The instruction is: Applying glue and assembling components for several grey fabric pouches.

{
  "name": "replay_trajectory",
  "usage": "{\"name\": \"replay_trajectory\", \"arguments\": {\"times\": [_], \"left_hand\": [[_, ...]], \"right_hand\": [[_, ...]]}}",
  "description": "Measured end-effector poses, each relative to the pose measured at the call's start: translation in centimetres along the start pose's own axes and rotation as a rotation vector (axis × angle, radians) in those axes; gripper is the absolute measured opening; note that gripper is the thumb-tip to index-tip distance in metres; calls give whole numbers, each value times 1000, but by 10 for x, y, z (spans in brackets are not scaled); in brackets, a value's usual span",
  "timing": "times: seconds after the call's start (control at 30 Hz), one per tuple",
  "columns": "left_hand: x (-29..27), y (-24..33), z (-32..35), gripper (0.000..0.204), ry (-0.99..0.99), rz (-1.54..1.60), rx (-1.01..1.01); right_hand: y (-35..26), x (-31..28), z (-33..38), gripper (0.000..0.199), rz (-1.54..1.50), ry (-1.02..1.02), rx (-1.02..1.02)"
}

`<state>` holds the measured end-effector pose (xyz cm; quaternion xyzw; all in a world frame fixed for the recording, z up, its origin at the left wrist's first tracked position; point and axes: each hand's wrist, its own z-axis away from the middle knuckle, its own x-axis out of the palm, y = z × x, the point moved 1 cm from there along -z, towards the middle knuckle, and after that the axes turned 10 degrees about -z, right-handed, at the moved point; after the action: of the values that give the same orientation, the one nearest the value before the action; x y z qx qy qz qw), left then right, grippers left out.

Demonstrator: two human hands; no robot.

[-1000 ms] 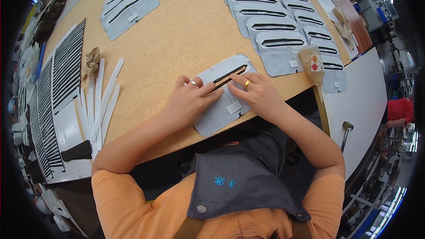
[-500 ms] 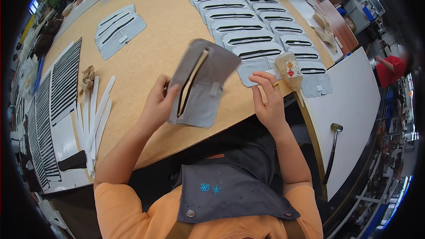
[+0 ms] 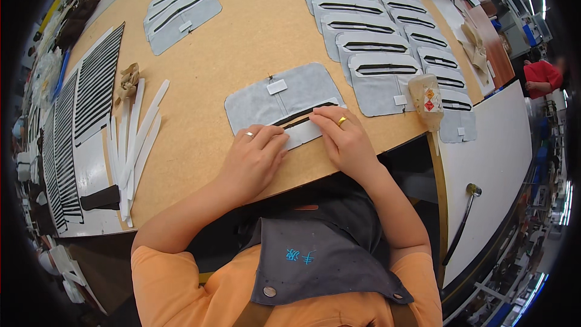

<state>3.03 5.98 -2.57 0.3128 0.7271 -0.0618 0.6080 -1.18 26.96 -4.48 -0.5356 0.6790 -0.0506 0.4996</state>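
Observation:
A light grey fabric panel (image 3: 302, 85) with rounded corners lies flat at the table's front edge, a small white tab (image 3: 276, 86) on its far half. Along its near half runs a long black-edged slot (image 3: 299, 122). My left hand (image 3: 254, 154) has its fingers bent together at the slot's left end, the tips on the black edge. At the right end, my right hand (image 3: 346, 140) presses thumb and fingers on the same strip. The fingers hide both ends of the slot's near edge.
Overlapping rows of similar panels (image 3: 378, 48) lie at right, beside a cloudy plastic bottle (image 3: 426, 106). More panels (image 3: 181, 15) lie far left. White strips (image 3: 142, 139), crumpled brown paper (image 3: 128, 82) and black-striped sheets (image 3: 100, 82) are at left. A hammer (image 3: 465, 221) lies on the white right-hand table.
The panel has gone from being held up in my left hand, dark side showing, to lying flat with its grey side up. My right hand has moved left onto it.

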Motion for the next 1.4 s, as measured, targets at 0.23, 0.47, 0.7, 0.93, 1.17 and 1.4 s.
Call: {"name": "replay_trajectory", "arguments": {"times": [0.23,0.47,0.7,0.93,1.17,1.4], "left_hand": [[25,13,-24,33,74,21,14],[36,0,-61,27,-161,201,-163],[49,2,-63,31,-5,196,29],[53,8,-55,31,90,-189,154],[29,-2,-41,28,-7,23,-61],[37,-4,-27,34,60,-63,87]], "right_hand": [[14,-16,4,19,-8,21,264],[24,-30,-6,18,-175,-86,350],[27,-35,-10,17,-157,-187,293],[25,-34,-4,16,53,-168,98],[13,-21,-5,28,-44,-196,134],[8,-19,-5,28,149,-291,-49]]}}
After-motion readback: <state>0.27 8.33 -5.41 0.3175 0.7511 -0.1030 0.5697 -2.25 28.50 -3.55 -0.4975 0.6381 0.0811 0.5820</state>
